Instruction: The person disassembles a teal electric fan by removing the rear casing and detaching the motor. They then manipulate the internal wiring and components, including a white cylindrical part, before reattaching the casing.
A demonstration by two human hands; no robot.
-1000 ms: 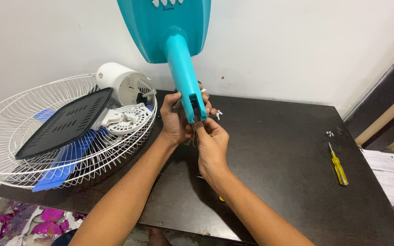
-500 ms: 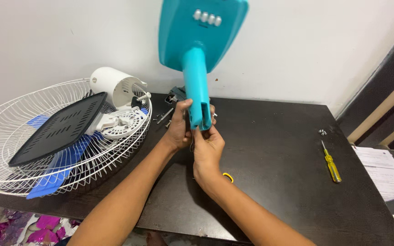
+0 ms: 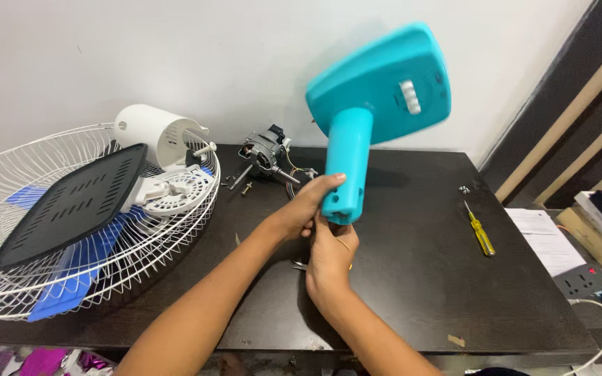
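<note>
Teal fan base (image 3: 377, 90) tilted above table (image 3: 419, 278), left hand (image 3: 304, 209) fingers grasping neck, right hand (image 3: 330, 254) beneath, grip unclear

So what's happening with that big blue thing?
A person is holding up the turquoise fan base by its neck, above a dark table. The left hand wraps around the neck, and the right hand is at its lower end. Other fan parts lie around: a white wire grille with blue blades and a black plate on the left, a motor behind, and a yellow screwdriver to the right.
</note>
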